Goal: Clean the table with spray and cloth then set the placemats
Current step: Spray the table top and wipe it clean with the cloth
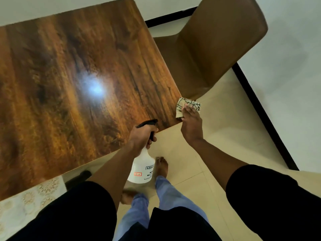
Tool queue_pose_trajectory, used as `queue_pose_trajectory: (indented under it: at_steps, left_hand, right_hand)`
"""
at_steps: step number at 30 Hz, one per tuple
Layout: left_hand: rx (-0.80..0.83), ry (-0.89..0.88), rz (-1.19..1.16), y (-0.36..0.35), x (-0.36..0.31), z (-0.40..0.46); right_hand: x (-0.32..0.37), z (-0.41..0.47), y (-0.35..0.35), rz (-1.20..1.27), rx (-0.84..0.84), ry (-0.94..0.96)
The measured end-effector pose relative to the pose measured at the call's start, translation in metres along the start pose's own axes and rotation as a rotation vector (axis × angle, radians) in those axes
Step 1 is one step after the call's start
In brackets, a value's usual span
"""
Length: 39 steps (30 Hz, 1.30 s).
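Observation:
A glossy dark wooden table fills the left and centre of the view. My left hand grips the neck of a white spray bottle with a black trigger head, held at the table's near edge. My right hand presses a beige cloth with black line patterns against the table's near right corner. A pale patterned placemat shows at the lower left, partly hidden by my sleeve.
A brown padded chair stands close to the table's right side. My bare feet stand on the beige tiled floor. A black skirting strip runs along the white wall on the right.

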<state>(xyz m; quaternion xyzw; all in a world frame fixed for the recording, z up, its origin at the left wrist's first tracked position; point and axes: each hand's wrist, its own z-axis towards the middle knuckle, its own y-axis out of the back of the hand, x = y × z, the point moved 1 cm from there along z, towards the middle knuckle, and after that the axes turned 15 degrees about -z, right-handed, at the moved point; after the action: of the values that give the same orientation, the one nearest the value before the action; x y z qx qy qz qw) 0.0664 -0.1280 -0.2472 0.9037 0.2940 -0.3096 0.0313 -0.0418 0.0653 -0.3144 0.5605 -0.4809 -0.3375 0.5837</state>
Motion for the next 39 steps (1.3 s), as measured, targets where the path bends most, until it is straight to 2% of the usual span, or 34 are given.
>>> queue_pose_trajectory:
  at_steps: [8,14,17,20,22,28,32,39]
  left_hand:
    - [-0.004,0.015,0.029,-0.049,-0.002,0.019]
    - [0.001,0.030,0.071,-0.071,0.000,0.032]
    - [-0.002,0.029,0.059,-0.072,0.001,0.036]
    - [-0.013,0.043,0.002,-0.067,0.002,0.038]
    - [-0.044,0.048,-0.040,-0.062,0.003,0.037]
    - [-0.111,0.041,-0.054,-0.042,0.005,0.039]
    - [-0.105,0.035,-0.066,-0.039,0.003,0.042]
    - [-0.080,-0.006,-0.131,-0.039,0.001,0.040]
  right_hand:
    - [-0.032,0.044,0.043,0.276,-0.072,-0.388]
    - [-0.051,0.045,0.050,0.379,-0.093,-0.438]
    - [-0.044,0.040,0.047,0.376,-0.094,-0.346]
    - [-0.025,0.030,0.037,0.359,-0.052,-0.137]
    - [-0.011,0.020,0.021,0.302,-0.017,0.020]
    - [0.009,-0.009,-0.006,0.095,-0.027,0.269]
    - [-0.004,0.000,-0.011,0.036,-0.002,0.328]
    - [0.014,0.097,-0.002,-0.061,0.214,0.405]
